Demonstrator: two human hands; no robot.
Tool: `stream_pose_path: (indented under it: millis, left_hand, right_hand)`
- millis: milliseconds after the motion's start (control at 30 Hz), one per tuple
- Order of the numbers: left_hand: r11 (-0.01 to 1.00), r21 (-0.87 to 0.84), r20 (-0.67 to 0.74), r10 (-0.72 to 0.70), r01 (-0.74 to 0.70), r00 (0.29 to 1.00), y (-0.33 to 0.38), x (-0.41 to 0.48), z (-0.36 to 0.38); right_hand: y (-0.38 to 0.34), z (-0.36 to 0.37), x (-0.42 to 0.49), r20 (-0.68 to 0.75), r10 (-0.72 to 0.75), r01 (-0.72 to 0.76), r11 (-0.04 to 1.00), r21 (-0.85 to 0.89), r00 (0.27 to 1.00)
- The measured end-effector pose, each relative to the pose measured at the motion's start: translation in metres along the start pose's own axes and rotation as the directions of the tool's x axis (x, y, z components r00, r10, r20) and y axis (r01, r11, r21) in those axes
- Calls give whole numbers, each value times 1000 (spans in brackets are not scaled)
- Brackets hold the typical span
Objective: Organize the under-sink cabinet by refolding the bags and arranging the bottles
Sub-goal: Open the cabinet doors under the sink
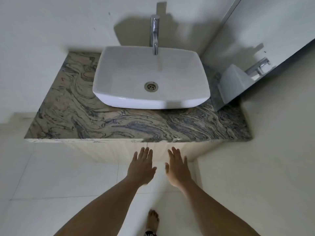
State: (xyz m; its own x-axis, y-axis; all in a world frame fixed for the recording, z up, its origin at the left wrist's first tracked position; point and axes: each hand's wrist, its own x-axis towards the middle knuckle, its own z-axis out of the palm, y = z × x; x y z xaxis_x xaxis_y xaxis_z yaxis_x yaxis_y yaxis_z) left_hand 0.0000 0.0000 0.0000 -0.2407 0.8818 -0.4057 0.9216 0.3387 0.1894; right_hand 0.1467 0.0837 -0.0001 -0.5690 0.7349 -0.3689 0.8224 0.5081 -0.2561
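Marbled countertop tops shut cabinet doors; left hand and right hand, fingers spread, should pull at the centre seam.

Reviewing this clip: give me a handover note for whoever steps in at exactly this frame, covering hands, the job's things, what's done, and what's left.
Left hand: open, fingers straight, holding nothing, reaching toward the cabinet doors.
Right hand: the same, beside it.
Whether either hand touches the doors cannot be told.
The cabinet doors, under the marbled countertop, look closed.
The bags and bottles are not in view.
Done: nothing visible.
Left: open the doors, refold the bags, arrange the bottles.
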Motion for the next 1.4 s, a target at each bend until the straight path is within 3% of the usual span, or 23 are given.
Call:
stream_pose_path:
  millis: [267,433,833,1033,1200,1400]
  left_hand:
    - [997,6,-72,-78,79,994,2,45,3]
    - [995,19,-47,-100,101,994,2,58,4]
    - [992,40,-38,-116,117,993,17,33,26]
    - [981,-191,-10,-41,38,999,30,-9,34]
    - [879,-474,153,19,57,988,47,-45,35]
    - [903,-428,224,139,-31,964,65,-62,47]
  right_hand:
    - [17,9,49,8,-1,2,999,-34,1000]
    - [13,10,62,1,18,-18,1000,-5,1000]
    - [11,21,41,-29,63,-63,998,4,998]
    - [21,33,-16,-19,81,-81,997,-12,997]
    - [24,45,-56,26,133,-134,936,326,991]
    - [21,54,-104,-7,310,-233,731,642,951]
